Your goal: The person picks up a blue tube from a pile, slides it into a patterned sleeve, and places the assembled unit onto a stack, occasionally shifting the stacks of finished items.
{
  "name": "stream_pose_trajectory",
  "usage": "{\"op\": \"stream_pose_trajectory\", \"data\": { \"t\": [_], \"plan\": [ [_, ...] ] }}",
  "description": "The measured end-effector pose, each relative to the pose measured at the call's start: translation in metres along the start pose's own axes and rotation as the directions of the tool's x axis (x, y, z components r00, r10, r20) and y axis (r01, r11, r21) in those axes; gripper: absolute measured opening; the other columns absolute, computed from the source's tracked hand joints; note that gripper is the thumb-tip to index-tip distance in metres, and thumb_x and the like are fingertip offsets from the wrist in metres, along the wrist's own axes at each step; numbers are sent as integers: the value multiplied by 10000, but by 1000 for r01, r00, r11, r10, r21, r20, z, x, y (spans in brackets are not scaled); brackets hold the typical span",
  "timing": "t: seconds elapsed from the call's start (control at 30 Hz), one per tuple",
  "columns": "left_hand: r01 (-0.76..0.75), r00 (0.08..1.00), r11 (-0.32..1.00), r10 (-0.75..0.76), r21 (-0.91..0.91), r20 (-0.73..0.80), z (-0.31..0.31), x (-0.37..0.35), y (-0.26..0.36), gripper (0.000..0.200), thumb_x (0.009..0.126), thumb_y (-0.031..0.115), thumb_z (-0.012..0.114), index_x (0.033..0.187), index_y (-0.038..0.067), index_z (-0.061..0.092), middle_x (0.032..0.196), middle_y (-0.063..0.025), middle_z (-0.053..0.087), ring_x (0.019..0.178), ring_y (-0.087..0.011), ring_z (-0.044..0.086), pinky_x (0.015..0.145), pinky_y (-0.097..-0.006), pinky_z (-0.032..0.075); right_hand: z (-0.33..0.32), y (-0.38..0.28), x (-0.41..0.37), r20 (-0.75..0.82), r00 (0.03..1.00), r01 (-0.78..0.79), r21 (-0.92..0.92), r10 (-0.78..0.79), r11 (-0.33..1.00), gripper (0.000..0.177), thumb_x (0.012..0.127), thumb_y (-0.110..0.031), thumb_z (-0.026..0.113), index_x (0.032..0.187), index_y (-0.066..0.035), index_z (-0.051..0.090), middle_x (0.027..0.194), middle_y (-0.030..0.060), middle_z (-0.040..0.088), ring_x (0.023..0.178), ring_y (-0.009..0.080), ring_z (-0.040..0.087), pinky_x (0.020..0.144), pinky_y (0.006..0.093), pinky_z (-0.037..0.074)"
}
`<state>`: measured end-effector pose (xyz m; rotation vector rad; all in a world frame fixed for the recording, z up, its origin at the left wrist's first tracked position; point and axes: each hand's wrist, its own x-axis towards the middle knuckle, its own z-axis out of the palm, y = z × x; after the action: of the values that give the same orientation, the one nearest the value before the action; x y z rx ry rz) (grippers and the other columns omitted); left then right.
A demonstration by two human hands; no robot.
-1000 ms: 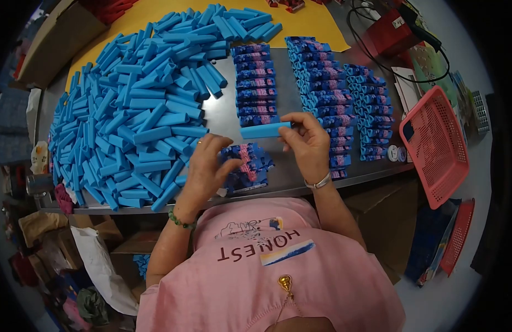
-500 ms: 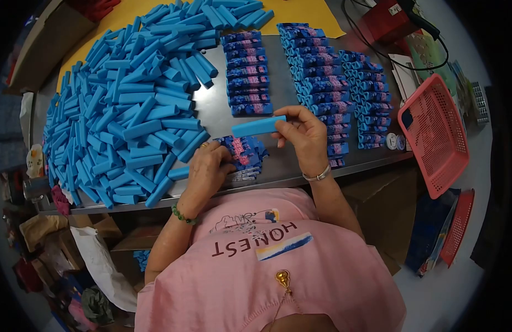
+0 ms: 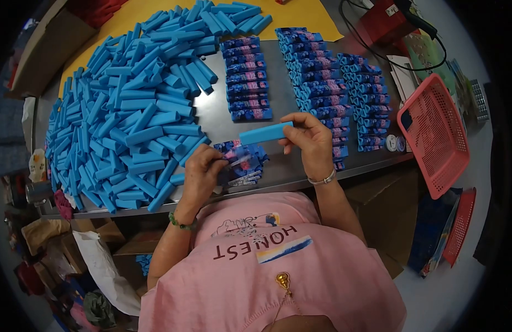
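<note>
My right hand [image 3: 312, 145] grips the end of a blue bar [image 3: 264, 133], which points left above the metal table. Lower and to the left, my left hand [image 3: 203, 169] pinches a printed wrapper [image 3: 239, 161] with thumb and forefinger. Beneath it lies a small pile of blue and pink printed wrappers [image 3: 257, 155], with white edges fanned out at the front. Behind the blue bar stands a column of wrapped pieces [image 3: 247, 88]. The large heap of plain blue bars [image 3: 128, 110] is just beyond my left hand.
More wrapped pieces [image 3: 322, 72] are stacked in columns at the right. A pink basket [image 3: 434, 138] sits at the table's right end, near tape rolls [image 3: 395, 143]. Yellow sheet [image 3: 305, 16] and a red device [image 3: 384, 22] with a cable lie at the back.
My left hand has lifted a wrapper from the pile, and it now tilts up. My right hand has shifted slightly right and down with the blue bar.
</note>
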<state>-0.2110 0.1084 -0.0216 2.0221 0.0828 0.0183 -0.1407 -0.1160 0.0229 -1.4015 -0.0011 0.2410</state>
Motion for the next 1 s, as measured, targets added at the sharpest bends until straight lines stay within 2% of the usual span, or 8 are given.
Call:
{"op": "stream_pose_trajectory", "data": {
  "t": [0.13, 0.3, 0.43, 0.57, 0.67, 0.83, 0.93, 1.0],
  "plan": [
    [-7, 1000, 998, 6, -60, -12, -18, 6, 5, 73, 734, -52, 655, 787, -35, 607, 758, -90, 525, 645, -196, 507, 592, -288, 405, -3, -3, 5, -6, 998, -54, 140, 55, 989, 149, 846, -32, 615, 984, 22, 619, 775, 71, 646, 628, 95, 636, 481, 181, 481],
    [-143, 990, 990, 143, -7, 4, -27, 10, 19, 48, 774, -65, 628, 802, -41, 596, 766, -50, 513, 673, -134, 478, 575, -256, 378, 3, -10, 10, 51, 998, -51, 48, 48, 998, 153, 840, -50, 629, 974, 22, 622, 761, 72, 648, 625, 92, 638, 465, 177, 478],
    [-193, 981, 979, 194, 70, -14, -29, 10, 26, 59, 759, -50, 634, 811, -50, 608, 773, -86, 538, 701, -211, 530, 621, -298, 417, 4, -11, 13, 43, 999, -8, -95, 12, 995, 156, 833, -47, 635, 971, 23, 622, 741, 67, 645, 621, 91, 639, 464, 176, 477],
    [-168, 986, 984, 168, 53, 4, -31, 11, 28, 69, 753, -51, 632, 818, -50, 610, 790, -86, 543, 710, -221, 533, 629, -307, 424, 6, -15, 12, 23, 998, 51, -41, -50, 998, 151, 832, -49, 635, 966, 20, 623, 743, 69, 646, 615, 95, 640, 463, 178, 479],
    [-150, 988, 989, 150, 8, 29, -32, 12, 26, 65, 760, -52, 625, 823, -51, 609, 799, -85, 545, 704, -222, 529, 628, -304, 424, 6, -20, 12, 29, 1000, -3, 92, 1, 996, 151, 834, -58, 636, 964, 17, 624, 741, 68, 647, 610, 98, 642, 464, 180, 483],
    [-230, 972, 973, 231, -16, 35, -33, 13, 28, 79, 777, -49, 617, 856, -44, 622, 828, -83, 563, 718, -206, 537, 625, -277, 425, 4, -18, 16, 54, 996, -69, -49, 72, 996, 136, 837, -63, 632, 949, 14, 626, 749, 78, 648, 613, 102, 645, 467, 187, 492],
    [-193, 981, 978, 195, -73, 20, -30, 13, 33, 145, 772, -35, 638, 917, -34, 643, 874, -79, 591, 766, -170, 554, 657, -255, 430, 13, -16, 13, 51, 998, -16, -80, 20, 997, 126, 825, -47, 643, 936, 12, 629, 770, 64, 625, 612, 90, 634, 467, 180, 483],
    [-64, 995, 958, 84, -280, 60, -24, 15, 30, 205, 770, -15, 664, 975, -18, 660, 912, -63, 609, 819, -128, 555, 708, -237, 435, 26, -12, 10, 71, 997, 43, -98, -36, 994, 129, 818, -34, 648, 936, 12, 628, 779, 53, 606, 617, 84, 628, 474, 176, 480]
  ]
}}
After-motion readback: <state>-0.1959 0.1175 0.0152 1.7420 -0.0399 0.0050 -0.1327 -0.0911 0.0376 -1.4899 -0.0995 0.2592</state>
